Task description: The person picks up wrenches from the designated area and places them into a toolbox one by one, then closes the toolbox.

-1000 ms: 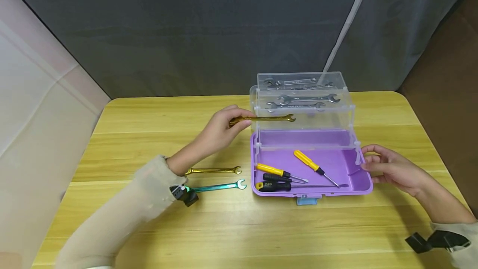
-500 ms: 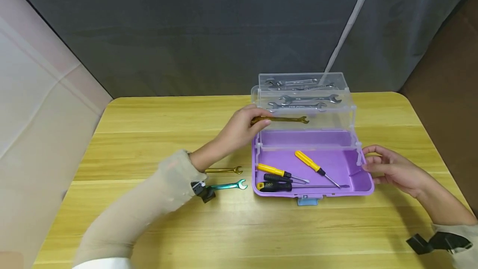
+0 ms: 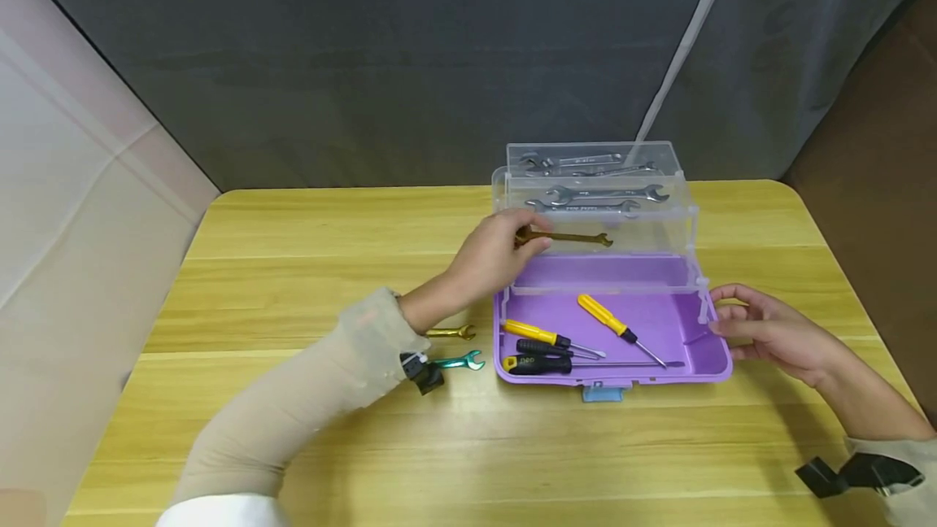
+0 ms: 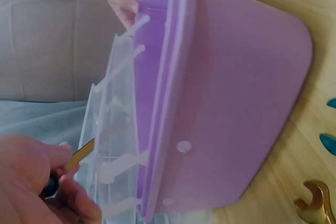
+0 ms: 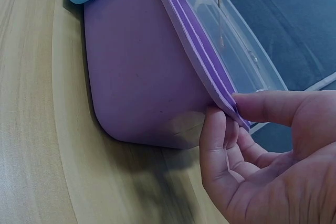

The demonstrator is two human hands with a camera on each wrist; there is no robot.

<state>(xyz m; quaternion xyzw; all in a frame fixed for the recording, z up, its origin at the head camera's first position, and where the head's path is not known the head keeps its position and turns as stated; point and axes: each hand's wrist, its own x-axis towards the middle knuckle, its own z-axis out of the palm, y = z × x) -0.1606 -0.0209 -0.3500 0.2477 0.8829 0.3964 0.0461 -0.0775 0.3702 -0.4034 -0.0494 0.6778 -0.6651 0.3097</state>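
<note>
The left hand point(image 3: 492, 257) pinches the gold wrench point(image 3: 574, 237) near one end, thumb against fingertips, with the shaft reaching out across the clear trays point(image 3: 655, 239) at the back of the box point(image 3: 659, 381); the right hand point(image 3: 769, 333) pinches the box's right rim, thumb on top and fingers tucked below. If the work in hand is laying the wrench in a tray, as it seems, the shaft is best brought down level and lengthwise, far end clear of the tray wall, and let go only once it rests on plastic. Whether it touches the tray is hard to tell. The trays stand on slim arms and would probably rock under a knock, so a light touch suits, with the right hand steadying the rim without pushing the box over the desk point(image 3: 315, 234). Care is wanted, too, not to stir the silver wrenches point(image 3: 607, 195), which lie just behind the held one in the head view. The gold wrench is slim and straight, with a shiny, brassy finish that looks darker at this angle; its far end is a small fork, while the fingers partly hide the near one. Being smooth metal, it could well slip or swivel in so narrow a pinch, so a firm thumb should help.
</note>
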